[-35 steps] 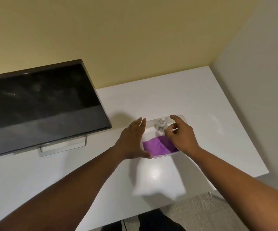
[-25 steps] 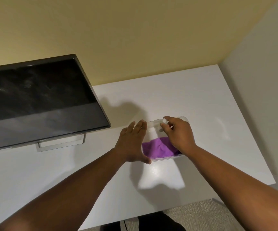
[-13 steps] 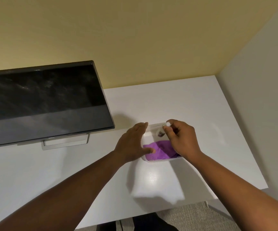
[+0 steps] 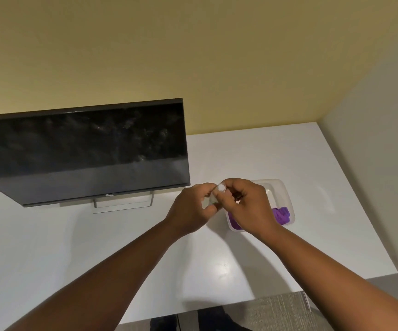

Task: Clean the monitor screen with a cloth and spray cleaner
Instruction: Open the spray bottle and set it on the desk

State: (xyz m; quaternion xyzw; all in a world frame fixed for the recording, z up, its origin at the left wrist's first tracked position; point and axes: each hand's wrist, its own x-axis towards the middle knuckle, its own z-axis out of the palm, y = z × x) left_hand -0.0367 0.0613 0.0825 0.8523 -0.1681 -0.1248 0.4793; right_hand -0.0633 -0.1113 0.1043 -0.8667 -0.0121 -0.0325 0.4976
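1. I see both hands meet over the white tabletop, a little to the right of the centre of the view, and they hold a small spray bottle between them.
2. The left hand has its fingers curled around the lower part of the bottle; only a small pale piece of the body shows between the fingers.
3. The right hand pinches the top of the bottle with thumb and fingers. The round white cap faces the camera.
4. The bottle is lifted above the tabletop, just at 9 o'clock of the clear plastic container.
5. The container stands on the tabletop at about 3 o'clock from the hands, and the right hand hides its near left part.
6. The purple cloth lies crumpled inside the container, at its near end. I see it on both sides of the right wrist.
7. The monitor stands at 10 o'clock from the hands, on a silver stand. Its dark screen is off and shows many pale smudges and spots, mostly in the upper half.
8. The lower right corner of the monitor is near the left hand, but they do not touch.
9. Behind the tabletop at 12 o'clock there is a yellow wall, and at 3 o'clock a grey wall.
10. At 6 o'clock, below the edge of the tabletop, I see grey carpet and something dark, which I cannot identify.
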